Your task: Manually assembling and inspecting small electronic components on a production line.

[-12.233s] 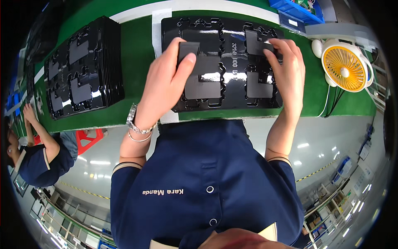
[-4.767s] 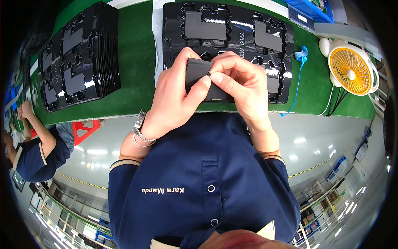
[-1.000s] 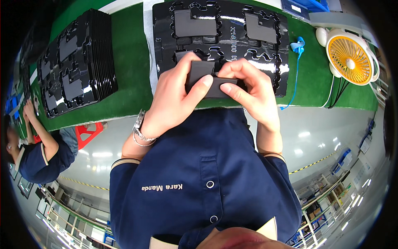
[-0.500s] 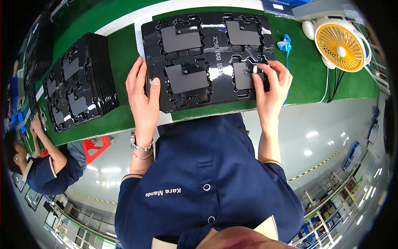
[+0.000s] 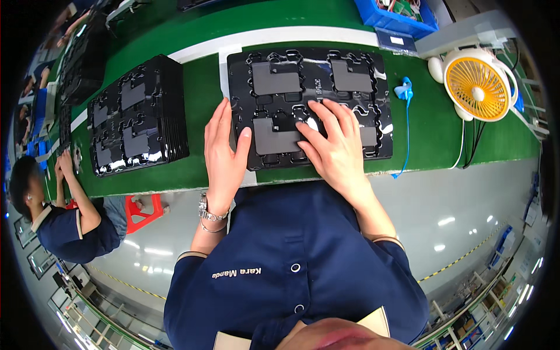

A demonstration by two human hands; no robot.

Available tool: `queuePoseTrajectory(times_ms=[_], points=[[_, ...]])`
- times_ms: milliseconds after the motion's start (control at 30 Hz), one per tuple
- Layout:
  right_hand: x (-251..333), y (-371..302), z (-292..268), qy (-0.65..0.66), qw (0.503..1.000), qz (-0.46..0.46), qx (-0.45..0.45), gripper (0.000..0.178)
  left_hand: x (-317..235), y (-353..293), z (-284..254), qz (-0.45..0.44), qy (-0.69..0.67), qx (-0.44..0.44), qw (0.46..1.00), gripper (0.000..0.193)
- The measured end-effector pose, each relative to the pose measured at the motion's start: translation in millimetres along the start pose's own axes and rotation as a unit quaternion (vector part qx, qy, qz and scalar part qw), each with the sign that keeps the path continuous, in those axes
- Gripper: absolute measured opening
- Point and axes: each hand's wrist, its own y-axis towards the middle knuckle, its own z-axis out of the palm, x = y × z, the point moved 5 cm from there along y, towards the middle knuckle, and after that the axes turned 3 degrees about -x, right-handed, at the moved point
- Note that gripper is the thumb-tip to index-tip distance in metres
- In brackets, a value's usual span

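In front of me lies a black shiny plastic tray with moulded pockets. Flat grey notched pieces sit in it: a far-left piece, a far-right piece and a near-left piece. A fourth piece, near right, is partly covered by my right hand. That hand is open, its bent fingers spread over the tray's near middle, with the fingertips by the right end of the near-left piece. My left hand stands open along the tray's left edge, thumb apart from the fingers.
A tall stack of similar black trays is on the green table to the left. At right are a blue corded item and a yellow-white fan. A blue bin stands behind. A co-worker sits far left.
My right hand has left the near-right piece and moved left to the tray's near middle, its pinched fingers spreading. My left hand stays by the tray's left edge. The whole view has shifted.
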Motion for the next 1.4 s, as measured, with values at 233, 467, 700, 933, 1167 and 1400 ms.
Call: queuePoseTrajectory(times_ms=[233, 467, 700, 933, 1167, 1400], points=[[1.8, -8.1, -8.3, 0.025, 0.998, 0.003, -0.057, 0.047, -13.3, -0.1, -6.5, -0.088, -0.253, -0.007, 0.963, 0.070], [11.8, -15.9, -37.7, 0.030, 0.984, -0.051, -0.166, 0.037, -7.1, 6.6, -8.7, -0.182, -0.462, 0.041, 0.867, 0.069], [7.2, -31.2, -59.9, 0.060, 0.948, -0.043, -0.309, 0.022, 35.6, 7.4, -100.2, -0.186, -0.357, -0.139, 0.904, 0.048], [-1.9, -14.7, -28.3, 0.119, 0.961, 0.015, -0.250, 0.022, 133.2, -4.0, -211.9, -0.186, -0.413, -0.255, 0.854, 0.048], [-0.9, -3.2, -14.0, 0.145, 0.967, 0.021, -0.209, 0.020, 237.0, -11.4, -270.5, -0.271, -0.319, -0.213, 0.883, 0.046], [2.3, -0.3, -5.7, 0.143, 0.974, 0.023, -0.176, 0.020, 294.5, -7.6, -303.0, -0.233, 0.128, -0.287, 0.920, 0.042]])
